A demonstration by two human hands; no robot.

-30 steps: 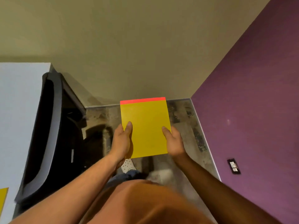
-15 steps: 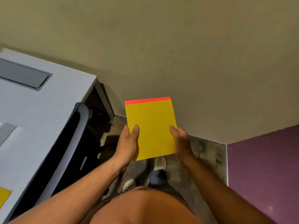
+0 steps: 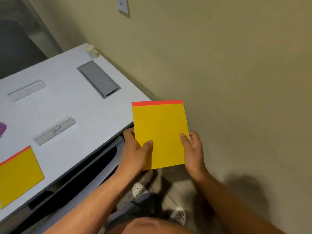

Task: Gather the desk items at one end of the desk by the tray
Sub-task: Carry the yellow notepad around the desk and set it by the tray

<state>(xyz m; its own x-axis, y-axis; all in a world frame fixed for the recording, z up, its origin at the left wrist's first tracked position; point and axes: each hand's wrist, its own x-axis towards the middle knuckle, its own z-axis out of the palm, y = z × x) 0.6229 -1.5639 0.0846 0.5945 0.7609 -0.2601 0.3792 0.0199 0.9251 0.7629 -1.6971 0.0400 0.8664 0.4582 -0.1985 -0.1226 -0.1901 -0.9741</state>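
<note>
I hold a yellow notepad with a red top strip [image 3: 159, 130] in both hands, in the air just past the right corner of the white desk [image 3: 81, 114]. My left hand [image 3: 136, 152] grips its lower left edge, thumb on top. My right hand [image 3: 193, 152] grips the lower right edge. A second yellow notepad [image 3: 18, 174] lies on the desk at the left. Two metal strips rest on the desk, one with handwriting [image 3: 54, 130] and one farther back [image 3: 27, 90]. No tray is in view.
A grey cable hatch [image 3: 98, 79] is set into the desk near the wall. A small pale cup [image 3: 91, 50] stands at the back corner, a purple object [image 3: 2, 128] at the left edge. A dark chair [image 3: 81, 173] is tucked under the desk. The beige wall runs along the right.
My view has swung left from the purple wall and floor toward the desk. The notepad stays in both hands and now hangs by the desk's corner.
</note>
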